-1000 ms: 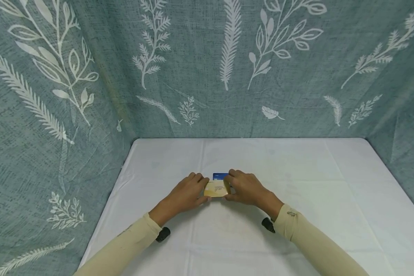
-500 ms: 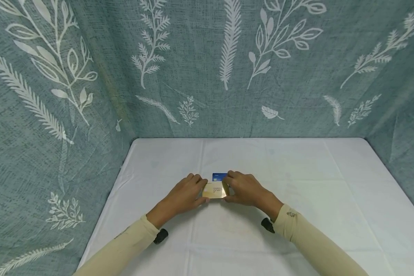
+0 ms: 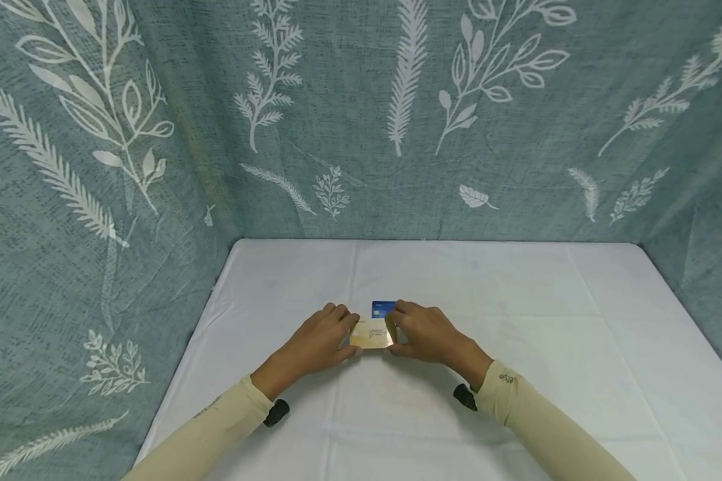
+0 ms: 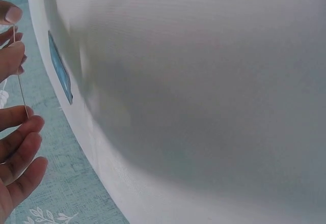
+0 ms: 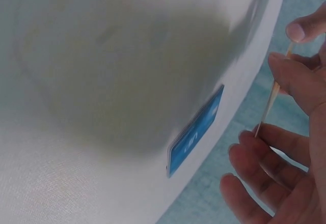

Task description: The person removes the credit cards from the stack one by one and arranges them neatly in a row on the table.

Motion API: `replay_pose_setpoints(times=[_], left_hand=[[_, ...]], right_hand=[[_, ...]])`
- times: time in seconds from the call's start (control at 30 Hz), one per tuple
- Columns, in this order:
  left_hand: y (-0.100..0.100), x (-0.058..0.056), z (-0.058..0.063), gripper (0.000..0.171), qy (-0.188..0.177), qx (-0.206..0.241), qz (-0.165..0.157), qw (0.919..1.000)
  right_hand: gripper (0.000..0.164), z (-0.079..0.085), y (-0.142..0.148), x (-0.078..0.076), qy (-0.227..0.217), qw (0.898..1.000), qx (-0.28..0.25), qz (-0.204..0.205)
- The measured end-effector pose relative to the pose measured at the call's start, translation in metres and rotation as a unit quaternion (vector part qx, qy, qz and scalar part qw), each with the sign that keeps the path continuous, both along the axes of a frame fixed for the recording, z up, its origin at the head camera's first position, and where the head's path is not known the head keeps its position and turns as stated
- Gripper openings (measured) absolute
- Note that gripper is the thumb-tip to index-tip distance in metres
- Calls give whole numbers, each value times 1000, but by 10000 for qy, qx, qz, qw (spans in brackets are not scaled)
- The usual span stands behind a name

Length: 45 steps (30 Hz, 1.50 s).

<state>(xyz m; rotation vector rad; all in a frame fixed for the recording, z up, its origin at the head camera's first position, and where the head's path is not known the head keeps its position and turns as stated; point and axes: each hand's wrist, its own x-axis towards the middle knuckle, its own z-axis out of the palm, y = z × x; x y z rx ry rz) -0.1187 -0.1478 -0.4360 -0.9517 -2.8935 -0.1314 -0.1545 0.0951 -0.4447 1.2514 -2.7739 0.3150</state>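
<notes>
In the head view, a gold bank card (image 3: 369, 334) spans the space between the two hands, raised from the white table. My left hand (image 3: 320, 338) pinches its left end between thumb and fingers. My right hand (image 3: 428, 332) pinches the right end, where the card looks bent. Both wrist views show this card edge-on, as a thin line at the fingertips. Just beyond it, a blue bank card (image 3: 382, 309) lies on the table, its right side partly hidden by the right hand. The right wrist view shows white lettering on the blue card (image 5: 196, 135).
The white-covered table (image 3: 517, 280) ends at a teal leaf-patterned curtain (image 3: 361, 120) at the back and sides. A black wrist device (image 3: 277, 413) sits under the left forearm, and another black wrist device (image 3: 465, 397) under the right.
Both hands have drawn the gold card slightly nearer and to the left, leaving more of the blue card showing. The gold card's right end has bent further.
</notes>
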Motion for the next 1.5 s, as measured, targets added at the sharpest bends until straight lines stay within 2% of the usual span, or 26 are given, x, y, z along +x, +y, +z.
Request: replay_pose_setpoints(times=[0.43, 0.7, 1.23, 1.5], left_hand=[[-1, 3, -2, 57, 113, 172, -3, 9998], [-2, 4, -3, 57, 169, 164, -33, 9997], [-8, 9, -3, 56, 83, 158, -159, 9997], [-11, 11, -4, 55, 20, 135, -120, 9998]], right_hand=[[46, 0, 0, 4, 164, 9998, 8, 57], [46, 3, -1, 6, 56, 10000, 10, 9], [50, 2, -5, 10, 51, 9999, 84, 43], [47, -2, -6, 10, 16, 9999, 84, 68]])
